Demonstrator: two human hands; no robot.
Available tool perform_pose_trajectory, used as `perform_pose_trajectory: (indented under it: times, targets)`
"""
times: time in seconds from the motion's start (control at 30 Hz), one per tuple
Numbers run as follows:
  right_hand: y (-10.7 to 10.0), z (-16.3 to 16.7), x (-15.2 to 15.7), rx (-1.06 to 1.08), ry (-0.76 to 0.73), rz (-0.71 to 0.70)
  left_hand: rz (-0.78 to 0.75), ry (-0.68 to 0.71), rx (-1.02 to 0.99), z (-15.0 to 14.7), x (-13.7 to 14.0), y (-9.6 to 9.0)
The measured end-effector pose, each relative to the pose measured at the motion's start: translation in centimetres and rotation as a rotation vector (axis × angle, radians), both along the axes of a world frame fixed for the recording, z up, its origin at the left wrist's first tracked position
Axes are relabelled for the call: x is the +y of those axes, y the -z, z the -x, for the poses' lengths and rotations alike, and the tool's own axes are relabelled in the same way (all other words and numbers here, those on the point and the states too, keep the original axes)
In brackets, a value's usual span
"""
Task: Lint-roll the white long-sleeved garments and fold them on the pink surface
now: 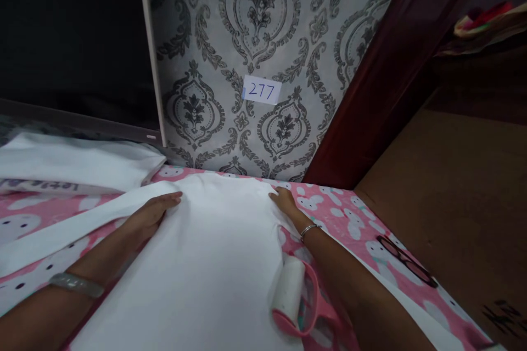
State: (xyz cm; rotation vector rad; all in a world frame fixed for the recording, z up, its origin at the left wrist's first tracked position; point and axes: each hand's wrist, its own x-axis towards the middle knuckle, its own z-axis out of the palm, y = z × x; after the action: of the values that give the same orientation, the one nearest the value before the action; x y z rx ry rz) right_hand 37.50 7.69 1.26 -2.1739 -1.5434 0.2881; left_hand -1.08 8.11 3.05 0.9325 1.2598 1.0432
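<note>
A white long-sleeved shirt lies spread out in front of me, its neckline toward the wall. My left hand is at its left shoulder, fingers closed on the cloth near the sleeve seam. At the opposite shoulder, my right hand pinches the fabric with its fingertips. The left sleeve stretches out to the left, while part of the right one shows beyond my right forearm. A lint roller with a white roll and pink handle rests at the shirt's right side, beside my right forearm.
Pink patterned bedding lies beneath everything. Folded white clothing sits at the left, below a dark screen. Dark-framed glasses lie at the right, near a brown cardboard surface. A dark red post stands by the wall.
</note>
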Motion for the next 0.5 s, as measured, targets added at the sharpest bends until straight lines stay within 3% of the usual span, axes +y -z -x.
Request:
perform_pose_trajectory:
  times: [0.2, 0.33, 0.5]
  targets:
    - [-2.2, -3.8, -0.1, 0.005, 0.112, -0.118, -0.071, 0.034, -0.130, -2.3, 0.1, -1.3]
    - [-2.2, -4.3, -0.6, 0.025, 0.151, -0.104, -0.056, 0.052, -0.091, -3.5, 0.8, -0.9]
    - [-2.0, -3.2, -4.9, 0.034, 0.095, -0.127, -0.061, 0.092, 0.040, -2.0, 0.0, 0.2]
